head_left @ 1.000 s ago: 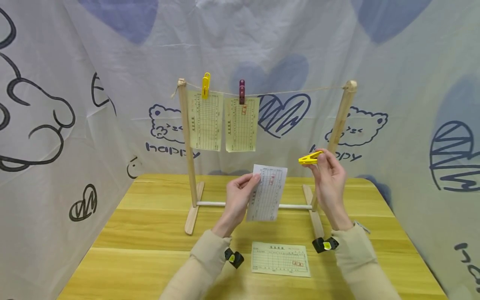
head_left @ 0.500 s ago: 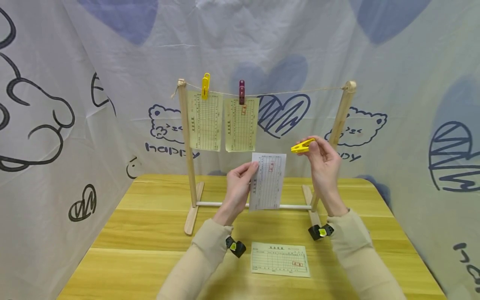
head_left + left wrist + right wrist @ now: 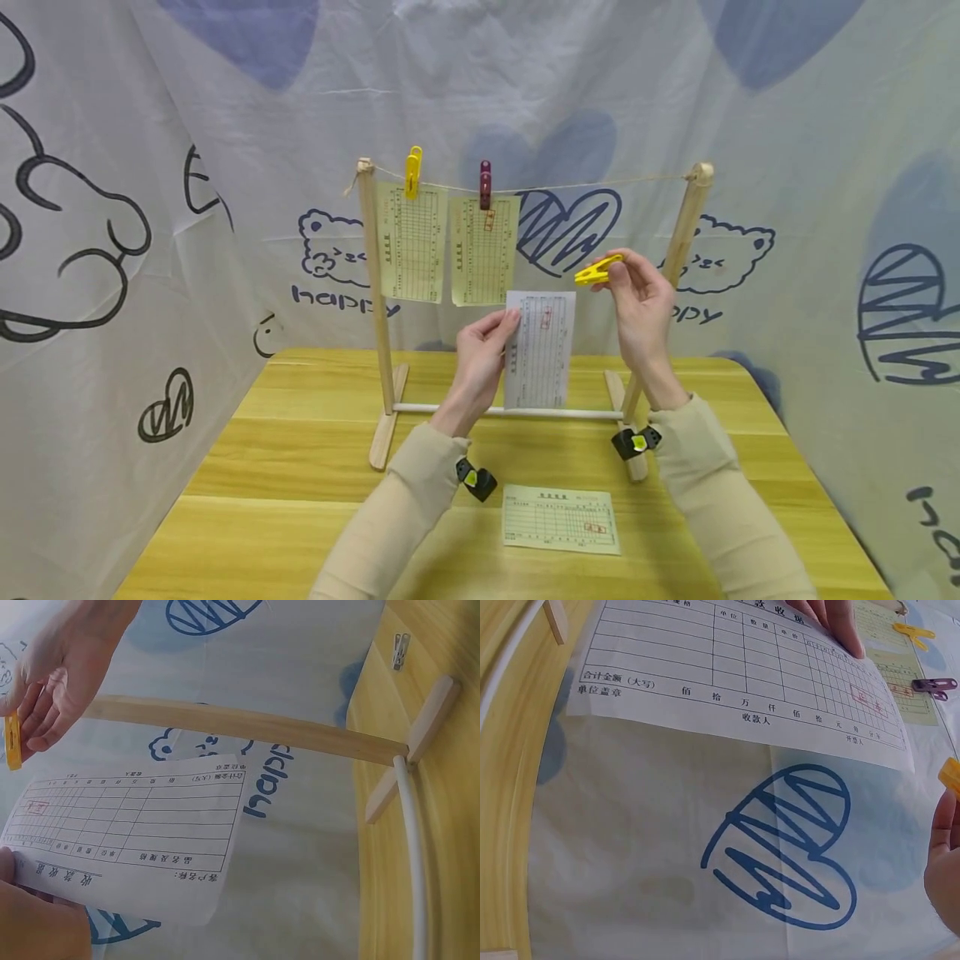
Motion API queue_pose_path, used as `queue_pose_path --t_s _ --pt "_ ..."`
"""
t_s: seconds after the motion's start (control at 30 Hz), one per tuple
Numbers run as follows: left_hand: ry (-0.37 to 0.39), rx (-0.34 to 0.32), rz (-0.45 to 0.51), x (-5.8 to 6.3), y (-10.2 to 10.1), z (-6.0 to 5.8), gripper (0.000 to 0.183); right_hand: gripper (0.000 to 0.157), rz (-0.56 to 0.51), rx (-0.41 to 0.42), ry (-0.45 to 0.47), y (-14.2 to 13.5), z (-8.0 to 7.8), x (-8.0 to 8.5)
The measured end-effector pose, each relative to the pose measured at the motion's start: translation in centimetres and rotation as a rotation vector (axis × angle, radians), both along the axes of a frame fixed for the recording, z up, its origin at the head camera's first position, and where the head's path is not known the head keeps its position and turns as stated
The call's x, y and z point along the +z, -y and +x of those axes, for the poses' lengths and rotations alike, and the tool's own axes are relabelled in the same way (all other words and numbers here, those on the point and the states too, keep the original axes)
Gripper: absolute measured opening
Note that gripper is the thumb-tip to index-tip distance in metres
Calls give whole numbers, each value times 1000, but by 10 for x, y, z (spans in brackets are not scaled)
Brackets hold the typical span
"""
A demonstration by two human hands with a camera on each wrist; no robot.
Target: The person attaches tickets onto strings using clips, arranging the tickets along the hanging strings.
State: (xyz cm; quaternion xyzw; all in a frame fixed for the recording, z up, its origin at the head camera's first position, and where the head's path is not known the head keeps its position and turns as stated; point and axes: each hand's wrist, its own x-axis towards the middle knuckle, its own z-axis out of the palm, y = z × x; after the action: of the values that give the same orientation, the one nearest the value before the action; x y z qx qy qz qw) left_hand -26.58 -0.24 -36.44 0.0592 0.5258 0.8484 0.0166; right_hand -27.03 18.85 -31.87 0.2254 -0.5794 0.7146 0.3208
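Note:
My left hand (image 3: 480, 354) pinches a white printed receipt (image 3: 542, 354) by its upper left edge, holding it upright below the string (image 3: 592, 184). My right hand (image 3: 643, 304) holds a yellow clothespin (image 3: 598, 271) between thumb and fingers, just above and right of the receipt's top corner. In the left wrist view, the receipt (image 3: 142, 825) spreads out across the middle. On the string hang two yellowish receipts: the left one (image 3: 411, 250) under a yellow clothespin (image 3: 413, 172), the other (image 3: 482, 258) under a dark red clothespin (image 3: 485, 185).
The string runs between two wooden posts (image 3: 684, 225) joined low down by a white rod (image 3: 585, 413). Another yellowish receipt (image 3: 560, 519) lies flat near the front of the wooden table (image 3: 262, 483). A small metallic clip (image 3: 401, 651) lies beside the right foot.
Both hands have risen toward the string, carrying the white receipt and the yellow clothespin. The right hand has also shifted left, closer to the receipt.

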Motion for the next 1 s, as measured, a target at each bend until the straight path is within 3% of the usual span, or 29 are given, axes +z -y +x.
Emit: queue_pose_path --t_s 0.23,0.37,0.57,0.8,1.0 --pt "-11 22 -7 7 -3 -3 29 13 9 -16 -10 3 -4 11" --pt "-13 29 -7 12 -5 -5 29 21 28 -38 -23 3 -7 18" --pt "-21 49 -6 20 -9 -9 27 12 44 -70 -39 0 -12 30" --pt "-45 65 4 30 -10 -12 26 13 85 -130 -39 0 -16 43" --pt "-53 58 -7 37 -12 -14 27 23 123 -150 -35 4 -18 52"
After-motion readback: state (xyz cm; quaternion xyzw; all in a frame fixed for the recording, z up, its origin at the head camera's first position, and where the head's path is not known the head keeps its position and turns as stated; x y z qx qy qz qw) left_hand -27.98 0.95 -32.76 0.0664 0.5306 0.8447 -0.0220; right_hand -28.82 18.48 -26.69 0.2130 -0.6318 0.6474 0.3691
